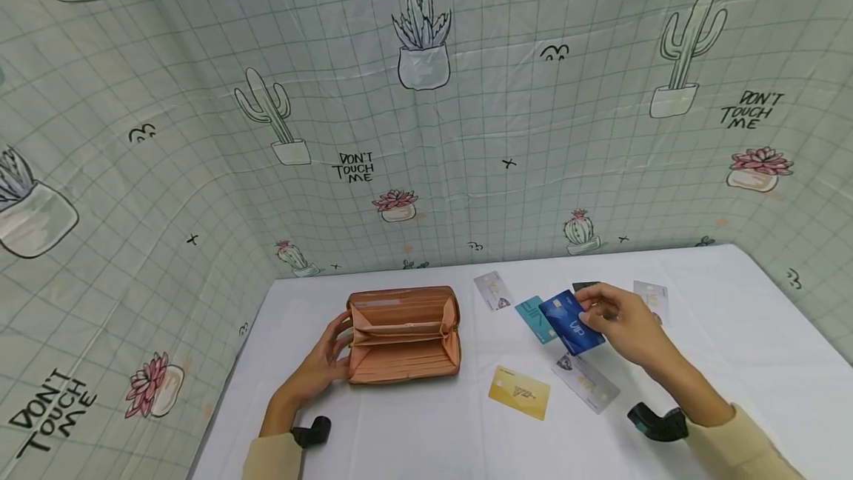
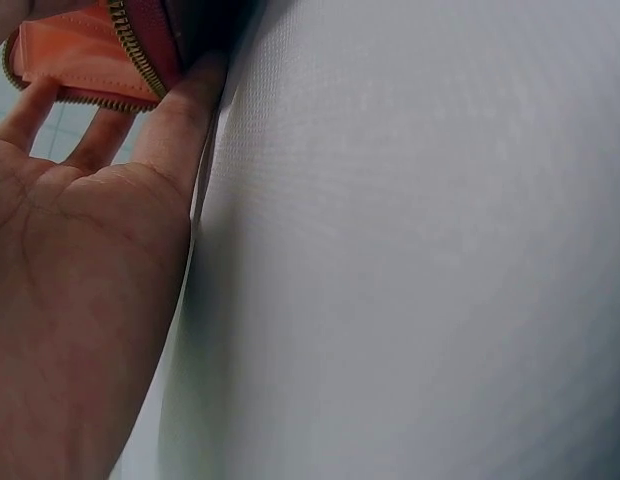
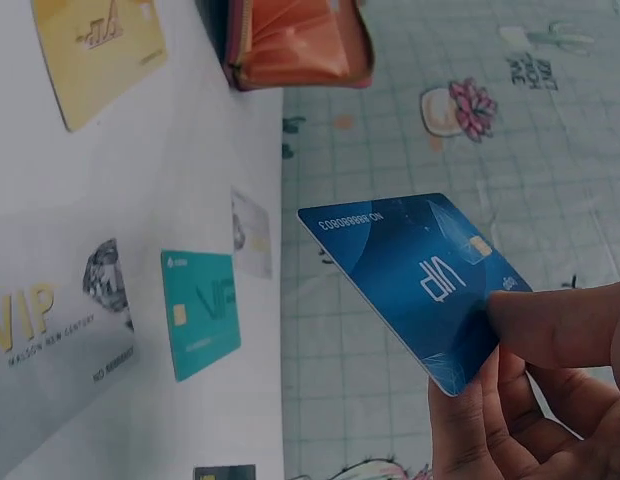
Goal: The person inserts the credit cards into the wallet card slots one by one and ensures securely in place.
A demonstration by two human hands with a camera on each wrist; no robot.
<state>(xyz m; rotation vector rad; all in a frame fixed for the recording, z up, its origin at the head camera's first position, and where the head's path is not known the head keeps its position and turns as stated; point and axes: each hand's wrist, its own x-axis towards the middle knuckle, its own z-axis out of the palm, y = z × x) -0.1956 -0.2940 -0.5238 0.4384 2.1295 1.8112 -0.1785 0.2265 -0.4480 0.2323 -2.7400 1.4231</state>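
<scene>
A blue VIP card (image 1: 571, 322) is pinched between thumb and fingers of my right hand (image 1: 623, 321), raised above the table. In the right wrist view the blue card (image 3: 420, 285) is tilted, its printed face showing. My left hand (image 1: 320, 361) holds the left side of a tan zip wallet (image 1: 405, 370), which lies spread wide with its inner pockets and card slots showing. Up close in the left wrist view, fingers of the left hand (image 2: 85, 240) are at the wallet's brass zip edge (image 2: 140, 55).
Cards lie scattered right of the wallet: a teal card (image 1: 535, 319) partly behind the blue one, a yellow card (image 1: 520, 392), a silver card (image 1: 586, 382), grey cards (image 1: 493, 291) farther back, and a dark card (image 1: 585, 286) by the right hand. A patterned cloth (image 1: 466, 132) hangs behind the white table (image 1: 413, 435).
</scene>
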